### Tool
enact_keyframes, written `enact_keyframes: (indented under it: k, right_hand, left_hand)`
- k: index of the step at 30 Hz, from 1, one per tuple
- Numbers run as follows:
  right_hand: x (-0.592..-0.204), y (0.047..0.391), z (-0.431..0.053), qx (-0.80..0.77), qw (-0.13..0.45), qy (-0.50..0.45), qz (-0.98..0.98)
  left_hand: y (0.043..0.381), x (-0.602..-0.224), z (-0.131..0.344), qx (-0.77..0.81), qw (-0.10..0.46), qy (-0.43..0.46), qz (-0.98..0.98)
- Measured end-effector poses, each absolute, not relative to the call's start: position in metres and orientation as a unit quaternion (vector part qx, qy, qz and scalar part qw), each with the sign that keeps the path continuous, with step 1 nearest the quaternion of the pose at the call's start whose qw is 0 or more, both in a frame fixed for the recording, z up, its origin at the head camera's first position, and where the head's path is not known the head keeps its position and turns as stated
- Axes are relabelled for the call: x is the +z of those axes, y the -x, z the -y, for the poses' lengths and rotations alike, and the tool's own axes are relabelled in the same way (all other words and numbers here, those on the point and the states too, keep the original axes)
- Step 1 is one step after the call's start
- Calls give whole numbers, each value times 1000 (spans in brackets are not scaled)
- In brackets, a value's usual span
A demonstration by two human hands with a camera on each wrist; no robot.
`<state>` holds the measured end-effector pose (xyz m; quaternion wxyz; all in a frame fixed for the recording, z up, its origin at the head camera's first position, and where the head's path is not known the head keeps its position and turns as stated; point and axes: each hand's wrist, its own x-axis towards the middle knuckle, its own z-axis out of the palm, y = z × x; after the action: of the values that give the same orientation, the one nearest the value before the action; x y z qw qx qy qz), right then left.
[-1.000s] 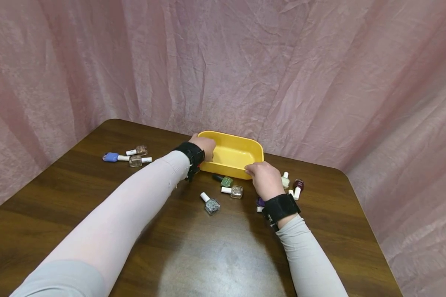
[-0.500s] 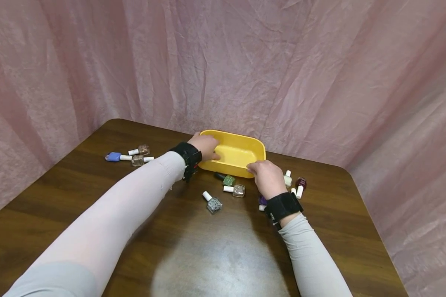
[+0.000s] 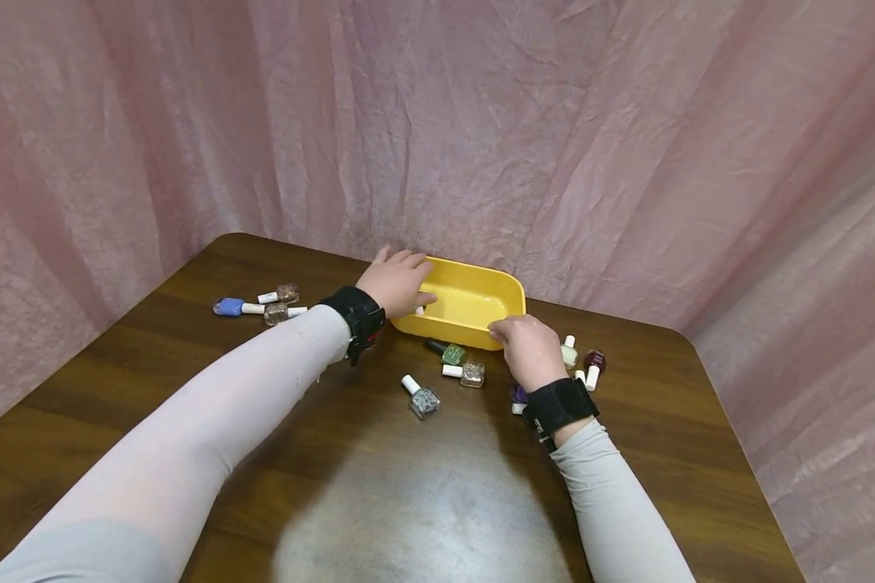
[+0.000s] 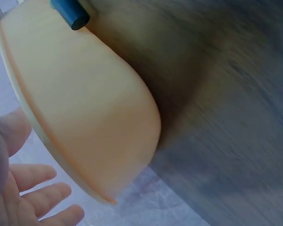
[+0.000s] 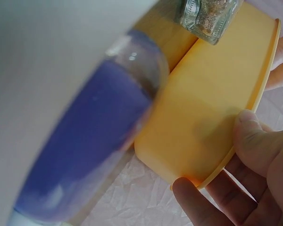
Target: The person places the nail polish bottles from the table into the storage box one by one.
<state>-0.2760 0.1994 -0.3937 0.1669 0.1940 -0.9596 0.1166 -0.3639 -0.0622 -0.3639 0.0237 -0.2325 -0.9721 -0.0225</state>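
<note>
A yellow plastic tray (image 3: 448,330) stands at the back of the table. My left hand (image 3: 396,285) is over its left end with fingers spread; in the left wrist view the fingers (image 4: 47,200) lie beside the rim, gripping nothing. A small white bit shows by the left thumb, too little to identify. My right hand (image 3: 531,350) pinches the tray's front right corner, thumb on the outer side of the rim in the right wrist view. Nail polish bottles lie in front: green (image 3: 453,354), gold glitter (image 3: 472,374), silver glitter (image 3: 424,402). A purple one (image 3: 519,395) is partly hidden under the right wrist.
To the left lie a blue nail polish (image 3: 228,307) and two brownish glitter ones, the farther (image 3: 288,293) and the nearer (image 3: 275,314). Right of the tray are a pale green bottle (image 3: 569,355), a dark red one (image 3: 595,360) and another white cap (image 3: 580,376). A pink curtain (image 3: 481,129) hangs behind.
My left hand has gone from curled fingers inside the tray's left end to spread fingers over it. The right hand keeps its hold on the corner. The view has shifted slightly.
</note>
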Motion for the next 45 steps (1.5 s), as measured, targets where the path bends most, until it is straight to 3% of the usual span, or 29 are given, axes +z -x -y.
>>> enact_keyframes:
  k: [18, 45]
  right_hand:
    - [-397, 279, -197, 111, 175, -195, 959]
    - [-400, 283, -195, 114, 183, -198, 956]
  left_hand:
    - [337, -368, 107, -25, 126, 246, 961]
    - [325, -386, 176, -6, 149, 232, 961]
